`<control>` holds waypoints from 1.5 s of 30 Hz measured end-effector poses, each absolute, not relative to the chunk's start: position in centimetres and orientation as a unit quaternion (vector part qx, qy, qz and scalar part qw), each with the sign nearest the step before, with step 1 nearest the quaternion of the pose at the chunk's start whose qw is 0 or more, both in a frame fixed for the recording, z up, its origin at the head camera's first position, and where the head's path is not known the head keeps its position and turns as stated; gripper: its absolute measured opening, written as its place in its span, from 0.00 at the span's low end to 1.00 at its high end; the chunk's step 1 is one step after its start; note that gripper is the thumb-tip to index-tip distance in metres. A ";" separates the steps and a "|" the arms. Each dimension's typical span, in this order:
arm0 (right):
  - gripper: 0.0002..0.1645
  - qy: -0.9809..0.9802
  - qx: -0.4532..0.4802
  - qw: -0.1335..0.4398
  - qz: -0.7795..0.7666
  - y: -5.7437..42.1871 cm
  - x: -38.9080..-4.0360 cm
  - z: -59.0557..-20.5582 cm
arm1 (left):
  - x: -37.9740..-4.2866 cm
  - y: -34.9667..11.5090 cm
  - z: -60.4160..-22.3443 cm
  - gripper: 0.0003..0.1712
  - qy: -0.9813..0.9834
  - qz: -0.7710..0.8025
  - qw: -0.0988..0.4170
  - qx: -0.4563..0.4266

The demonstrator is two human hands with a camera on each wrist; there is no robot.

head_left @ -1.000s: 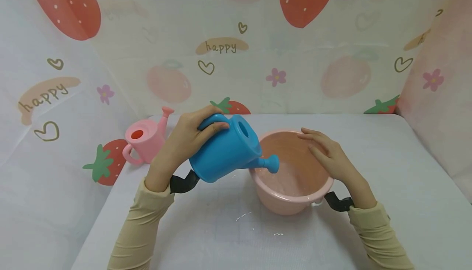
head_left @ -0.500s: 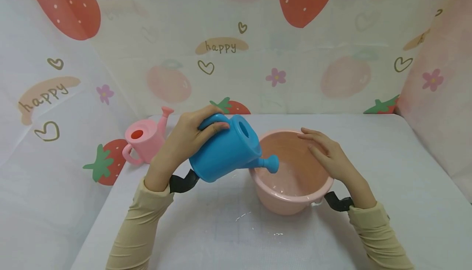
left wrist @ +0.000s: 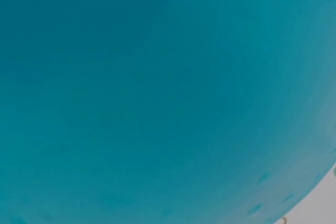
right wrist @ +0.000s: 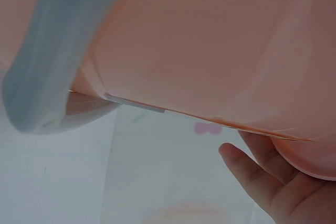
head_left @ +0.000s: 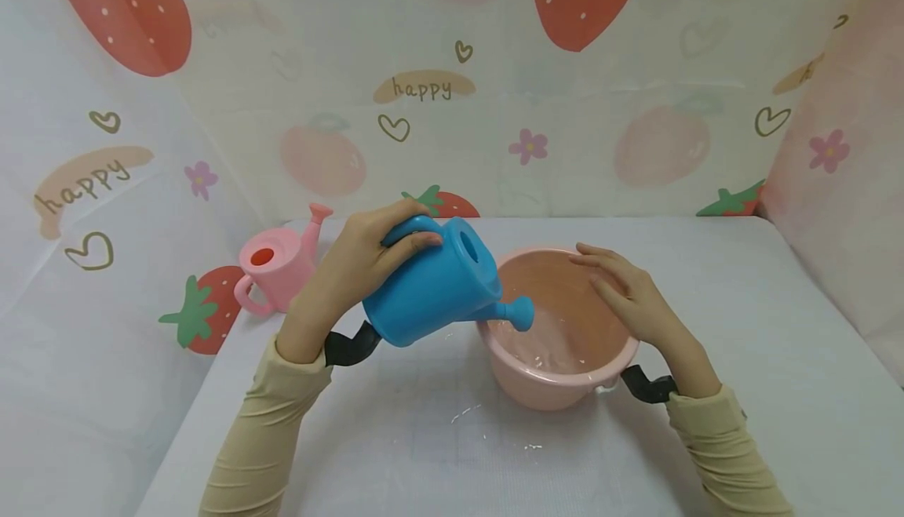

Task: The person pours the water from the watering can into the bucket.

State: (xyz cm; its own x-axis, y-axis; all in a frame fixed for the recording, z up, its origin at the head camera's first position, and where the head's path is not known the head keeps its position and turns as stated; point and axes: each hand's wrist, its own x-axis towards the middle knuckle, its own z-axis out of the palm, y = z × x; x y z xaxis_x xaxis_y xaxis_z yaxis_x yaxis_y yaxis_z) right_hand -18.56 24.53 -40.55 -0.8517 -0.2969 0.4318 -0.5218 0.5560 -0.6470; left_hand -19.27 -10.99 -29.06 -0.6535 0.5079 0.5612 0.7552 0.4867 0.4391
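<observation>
My left hand [head_left: 356,262] grips the handle of a blue watering can [head_left: 431,289], held in the air and tilted so its spout [head_left: 519,314] points down to the right. The spout's round head is over the left part of a pink bucket [head_left: 544,391]. Glints of water show on the bucket's floor; no clear stream is visible. My right hand [head_left: 639,305] rests at the bucket's right rim, fingers extended over it. In the right wrist view, the hand [right wrist: 294,192] is beside the bucket wall [right wrist: 210,40]. The can's blue wall [left wrist: 157,103] fills the left wrist view.
A pink watering can [head_left: 278,266] stands at the left, behind my left forearm. Small wet spots [head_left: 533,447] glisten on the white table [head_left: 395,454] in front of the bucket. A printed curtain [head_left: 600,109] surrounds the table at the back and sides.
Glints on the water in the bucket have shifted and grown. The blue watering can and both hands keep almost the same place.
</observation>
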 end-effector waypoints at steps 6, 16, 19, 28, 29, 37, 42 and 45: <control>0.21 -0.872 0.234 0.137 0.408 24.6 -18.7 -40.7 | -19.4 -10.9 -28.9 0.13 -0.841 -0.340 0.181 -0.379; 0.19 -0.875 0.228 0.139 0.404 23.4 -17.2 -38.6 | -19.5 -10.8 -28.8 0.15 -0.846 -0.333 0.174 -0.378; 0.18 -0.876 0.226 0.135 0.404 22.9 -16.4 -37.6 | -19.5 -10.7 -28.7 0.15 -0.849 -0.330 0.169 -0.376; 0.18 -0.877 0.228 0.136 0.400 22.8 -16.3 -37.5 | -19.6 -10.8 -28.6 0.14 -0.850 -0.324 0.166 -0.380; 0.18 -0.877 0.229 0.137 0.400 22.8 -16.4 -37.6 | -19.6 -10.7 -28.6 0.14 -0.850 -0.324 0.166 -0.380; 0.20 -0.875 0.231 0.143 0.400 23.9 -17.9 -39.6 | -19.6 -10.7 -28.5 0.15 -0.851 -0.318 0.165 -0.384; 0.21 -0.876 0.232 0.143 0.398 24.4 -18.6 -40.6 | -19.6 -10.7 -28.5 0.15 -0.852 -0.314 0.164 -0.385; 0.21 -0.874 0.232 0.139 0.403 24.5 -18.6 -40.6 | -19.7 -10.7 -28.5 0.14 -0.852 -0.313 0.164 -0.386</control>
